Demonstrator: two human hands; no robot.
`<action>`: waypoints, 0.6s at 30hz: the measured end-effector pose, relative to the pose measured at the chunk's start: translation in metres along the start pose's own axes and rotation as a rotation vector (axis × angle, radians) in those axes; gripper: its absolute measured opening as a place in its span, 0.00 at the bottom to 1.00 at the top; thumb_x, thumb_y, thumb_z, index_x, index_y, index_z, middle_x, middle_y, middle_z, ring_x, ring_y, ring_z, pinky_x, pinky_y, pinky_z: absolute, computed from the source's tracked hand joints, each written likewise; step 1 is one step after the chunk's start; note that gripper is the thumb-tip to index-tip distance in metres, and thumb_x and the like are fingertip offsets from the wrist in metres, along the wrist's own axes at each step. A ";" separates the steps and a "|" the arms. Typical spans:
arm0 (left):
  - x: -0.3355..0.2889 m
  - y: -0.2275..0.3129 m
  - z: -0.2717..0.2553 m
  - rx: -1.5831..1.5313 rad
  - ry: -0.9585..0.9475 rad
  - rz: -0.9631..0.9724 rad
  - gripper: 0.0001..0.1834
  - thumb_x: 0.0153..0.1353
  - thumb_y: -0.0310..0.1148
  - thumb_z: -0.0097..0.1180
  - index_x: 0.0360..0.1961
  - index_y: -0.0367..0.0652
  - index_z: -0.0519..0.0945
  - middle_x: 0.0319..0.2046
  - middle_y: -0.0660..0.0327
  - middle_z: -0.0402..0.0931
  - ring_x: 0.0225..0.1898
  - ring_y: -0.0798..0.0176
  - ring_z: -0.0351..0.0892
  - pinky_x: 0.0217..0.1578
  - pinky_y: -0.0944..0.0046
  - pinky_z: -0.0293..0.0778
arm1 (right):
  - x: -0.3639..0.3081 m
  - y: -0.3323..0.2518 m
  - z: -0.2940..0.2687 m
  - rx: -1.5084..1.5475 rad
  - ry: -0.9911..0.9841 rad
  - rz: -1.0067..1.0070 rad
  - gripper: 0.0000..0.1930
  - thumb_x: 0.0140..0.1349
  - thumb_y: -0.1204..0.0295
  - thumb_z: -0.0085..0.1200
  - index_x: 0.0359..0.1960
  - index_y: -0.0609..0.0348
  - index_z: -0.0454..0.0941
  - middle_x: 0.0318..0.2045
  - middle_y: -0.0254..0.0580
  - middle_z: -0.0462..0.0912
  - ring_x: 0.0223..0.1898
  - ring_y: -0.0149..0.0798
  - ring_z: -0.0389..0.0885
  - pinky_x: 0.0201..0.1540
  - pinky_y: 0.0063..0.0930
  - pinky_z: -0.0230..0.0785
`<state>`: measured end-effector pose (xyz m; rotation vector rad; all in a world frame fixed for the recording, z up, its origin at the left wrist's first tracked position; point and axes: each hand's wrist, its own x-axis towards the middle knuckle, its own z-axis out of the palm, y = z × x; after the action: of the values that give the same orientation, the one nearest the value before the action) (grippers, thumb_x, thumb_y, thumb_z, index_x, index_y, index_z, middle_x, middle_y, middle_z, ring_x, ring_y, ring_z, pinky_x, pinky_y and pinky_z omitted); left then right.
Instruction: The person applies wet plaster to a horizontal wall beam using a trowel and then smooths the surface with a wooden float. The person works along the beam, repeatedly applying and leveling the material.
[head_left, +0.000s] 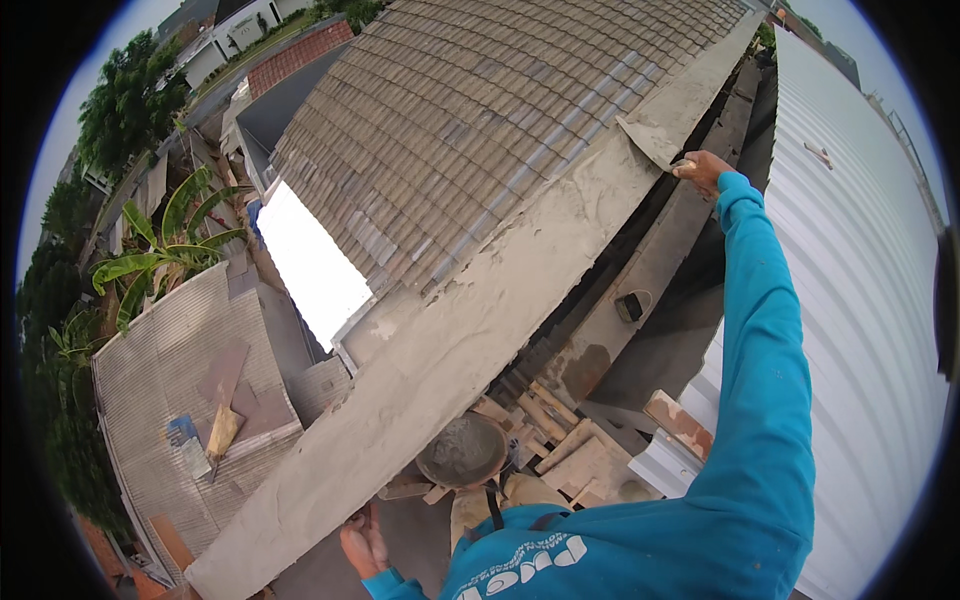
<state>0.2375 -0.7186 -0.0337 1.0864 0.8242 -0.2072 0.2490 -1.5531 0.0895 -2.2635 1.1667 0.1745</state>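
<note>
My right hand (705,172) is closed on the handle of a trowel (645,142), arm stretched far out to the upper right. The trowel's flat blade lies against the grey mortar on a long sloping wall top (480,300), which is smeared with wet-looking mortar. My left hand (366,543) is low at the wall's near edge, palm partly showing. Its fingers reach up to the edge, seem apart and hold nothing I can see; their tips are partly hidden. A round bucket (478,482) of grey mortar (464,442) stands in front of my body, beside the wall.
Beyond the wall rises a tiled roof (460,110). White corrugated sheeting (850,330) slopes down on my right. A dark gap and a ledge (640,270) carrying a small pail (632,306) run along the wall. Wooden planks (580,450) lie below me. A lower roof (190,350) is at left.
</note>
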 end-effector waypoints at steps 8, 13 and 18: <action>0.006 -0.005 -0.006 -0.021 -0.038 0.012 0.31 0.50 0.16 0.40 0.61 0.31 0.65 0.59 0.48 0.67 0.63 0.45 0.67 0.67 0.45 0.62 | -0.064 -0.001 0.025 -0.194 -0.106 -0.266 0.30 0.61 0.54 0.61 0.57 0.63 0.70 0.23 0.40 0.74 0.19 0.32 0.72 0.20 0.33 0.67; 0.006 -0.005 -0.014 -0.023 -0.108 0.050 0.30 0.51 0.16 0.41 0.60 0.31 0.65 0.59 0.48 0.67 0.63 0.45 0.67 0.66 0.44 0.63 | -0.097 -0.013 0.049 -0.206 -0.096 -0.399 0.25 0.62 0.56 0.61 0.52 0.63 0.72 0.22 0.40 0.74 0.19 0.32 0.73 0.20 0.31 0.67; -0.001 -0.001 -0.008 -0.061 -0.122 0.039 0.29 0.52 0.17 0.41 0.60 0.32 0.66 0.58 0.49 0.67 0.62 0.45 0.68 0.65 0.44 0.63 | -0.129 -0.041 0.066 -0.207 -0.158 -0.418 0.23 0.63 0.57 0.60 0.51 0.63 0.72 0.21 0.40 0.74 0.18 0.33 0.73 0.19 0.31 0.68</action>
<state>0.2322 -0.7123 -0.0349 1.0213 0.6956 -0.2125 0.2116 -1.4076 0.1003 -2.5646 0.5990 0.3132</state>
